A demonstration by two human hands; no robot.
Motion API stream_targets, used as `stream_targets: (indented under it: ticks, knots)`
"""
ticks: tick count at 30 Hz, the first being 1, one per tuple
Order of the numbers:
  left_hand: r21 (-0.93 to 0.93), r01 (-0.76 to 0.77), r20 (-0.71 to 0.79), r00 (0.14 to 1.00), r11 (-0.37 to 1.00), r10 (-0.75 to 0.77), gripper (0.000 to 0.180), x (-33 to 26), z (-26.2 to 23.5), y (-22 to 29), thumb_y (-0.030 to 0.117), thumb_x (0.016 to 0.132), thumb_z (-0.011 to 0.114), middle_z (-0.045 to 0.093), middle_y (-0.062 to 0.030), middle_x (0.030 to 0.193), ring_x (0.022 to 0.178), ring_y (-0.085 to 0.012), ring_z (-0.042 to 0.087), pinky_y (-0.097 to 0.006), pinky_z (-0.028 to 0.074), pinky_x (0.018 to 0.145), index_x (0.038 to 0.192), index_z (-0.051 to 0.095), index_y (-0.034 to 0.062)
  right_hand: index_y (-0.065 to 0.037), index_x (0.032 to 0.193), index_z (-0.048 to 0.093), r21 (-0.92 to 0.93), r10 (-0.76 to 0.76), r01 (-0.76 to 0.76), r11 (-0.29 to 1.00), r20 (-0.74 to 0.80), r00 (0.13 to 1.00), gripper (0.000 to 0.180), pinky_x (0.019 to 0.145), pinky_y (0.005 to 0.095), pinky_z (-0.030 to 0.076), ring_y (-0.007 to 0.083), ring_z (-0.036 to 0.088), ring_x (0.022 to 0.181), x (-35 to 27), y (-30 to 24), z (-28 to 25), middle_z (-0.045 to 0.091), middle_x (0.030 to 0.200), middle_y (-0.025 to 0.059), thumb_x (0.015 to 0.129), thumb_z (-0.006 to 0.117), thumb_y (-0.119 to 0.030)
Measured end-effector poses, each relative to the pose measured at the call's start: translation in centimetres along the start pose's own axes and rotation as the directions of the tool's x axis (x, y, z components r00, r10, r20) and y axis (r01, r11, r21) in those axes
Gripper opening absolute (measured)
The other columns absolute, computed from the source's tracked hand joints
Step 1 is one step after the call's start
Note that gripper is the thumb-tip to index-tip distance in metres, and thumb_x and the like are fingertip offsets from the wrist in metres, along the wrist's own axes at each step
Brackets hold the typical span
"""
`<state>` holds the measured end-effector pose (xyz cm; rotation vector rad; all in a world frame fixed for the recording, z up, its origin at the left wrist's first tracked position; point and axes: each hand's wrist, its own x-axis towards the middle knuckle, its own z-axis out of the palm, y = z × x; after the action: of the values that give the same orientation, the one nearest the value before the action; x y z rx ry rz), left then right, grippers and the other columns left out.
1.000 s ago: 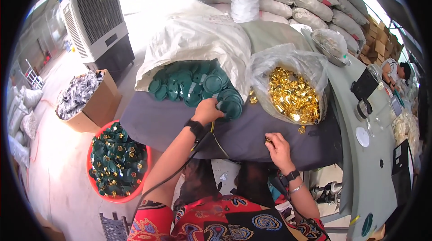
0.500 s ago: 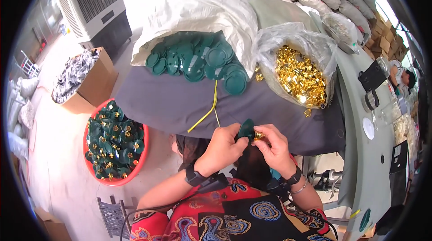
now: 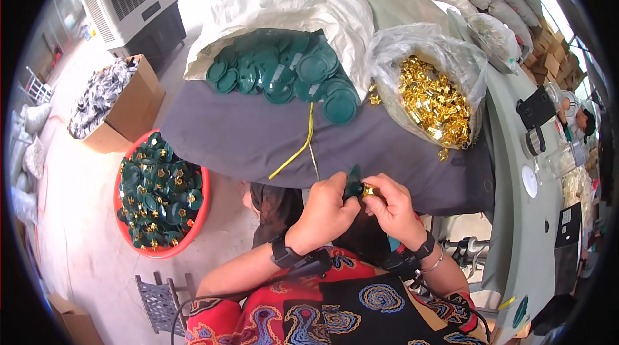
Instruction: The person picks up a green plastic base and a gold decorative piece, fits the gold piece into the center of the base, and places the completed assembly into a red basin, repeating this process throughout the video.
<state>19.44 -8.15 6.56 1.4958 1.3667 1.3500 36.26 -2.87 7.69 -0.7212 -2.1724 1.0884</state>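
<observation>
Near the front edge of the cloth-covered table, my two hands meet. My left hand [image 3: 329, 208] pinches a dark green plastic disc [image 3: 354, 180], held on edge. Against the disc's right face, the closed fingers of my right hand [image 3: 391, 208] grip a small shiny gold piece [image 3: 369, 191]. Whether the two pieces are joined is hidden by my fingers. Beyond my hands, a white woven sack [image 3: 271, 3] spills green discs [image 3: 316, 69] onto the cloth. A clear plastic bag [image 3: 474, 55] holds many gold pieces [image 3: 433, 97].
On the floor at left stands a red basin [image 3: 207, 200] filled with green discs bearing gold pieces. Behind it are a cardboard box [image 3: 137, 103] and an air cooler [image 3: 129, 6]. Yellow ties [image 3: 296, 158] lie on the dark cloth [image 3: 232, 132]. Another person [image 3: 576, 116] is at far right.
The disc has turned slightly more edge-on between my hands. Both hands keep their grip. The whole view has shifted a little.
</observation>
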Motion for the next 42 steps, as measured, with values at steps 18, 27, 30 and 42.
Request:
stream_targets:
  ticks: [18, 27, 30, 42]
  knots:
    - [0.463, -0.42, 0.135, 0.904, 0.781, 0.406, 0.03, -1.0, 0.3, -0.7, -0.002, 0.069, 0.06, 0.053, -0.0161, 0.075, 0.06, -0.0344, 0.057, -0.043, 0.045, 0.05, 0.097, 0.051, -0.0061, 0.001, 0.094, 0.06, 0.556, 0.464, -0.491, 0.671, 0.203, 0.862, 0.019, 0.043, 0.0183, 0.039, 0.0049, 0.051, 0.051, 1.0, 0.2, 0.2, 0.058, 0.073, 0.0019, 0.093, 0.054, -0.018]
    - [0.034, 0.028, 0.086, 0.996, 0.999, -0.031, 0.007, 0.1, -1.9, -4.6, 0.0, 0.084, 0.055, 0.06, -0.0008, 0.07, 0.056, -0.0067, 0.055, -0.023, 0.044, 0.05, 0.09, 0.058, -0.0023, 0.0, 0.1, 0.06, 0.13, 0.393, -0.375, 0.918, -0.168, 0.904, 0.025, 0.049, 0.0252, 0.045, 0.0103, 0.055, 0.055, 0.4, 4.0, -1.3, 0.06, 0.077, 0.0047, 0.089, 0.063, -0.022]
    - [-0.19, 0.289, -0.059, 0.951, 0.938, -0.304, 0.011, -0.3, -4.5, -5.2, 0.0, 0.084, 0.054, 0.062, -0.0031, 0.074, 0.055, -0.0082, 0.055, -0.024, 0.044, 0.048, 0.093, 0.059, -0.0014, -0.003, 0.1, 0.058, -0.642, -0.124, -0.361, 0.676, -0.583, 0.803, 0.031, 0.067, 0.0447, 0.048, 0.0377, 0.058, 0.081, -0.3, 6.4, -7.3, 0.057, 0.091, 0.0184, 0.083, 0.065, -0.028]
    - [-0.277, 0.516, -0.247, 0.777, 0.811, -0.579, 0.019, -11.5, -18.9, -8.3, 0.003, 0.075, 0.054, 0.064, -0.007, 0.07, 0.058, -0.0135, 0.061, -0.026, 0.048, 0.052, 0.091, 0.063, -0.004, -0.001, 0.106, 0.055, -0.719, 0.01, -0.294, 0.63, -0.371, 0.929, 0.024, 0.07, 0.0435, 0.048, 0.0379, 0.058, 0.086, 2.0, 9.9, -4.3, 0.056, 0.097, 0.0181, 0.086, 0.06, -0.013]
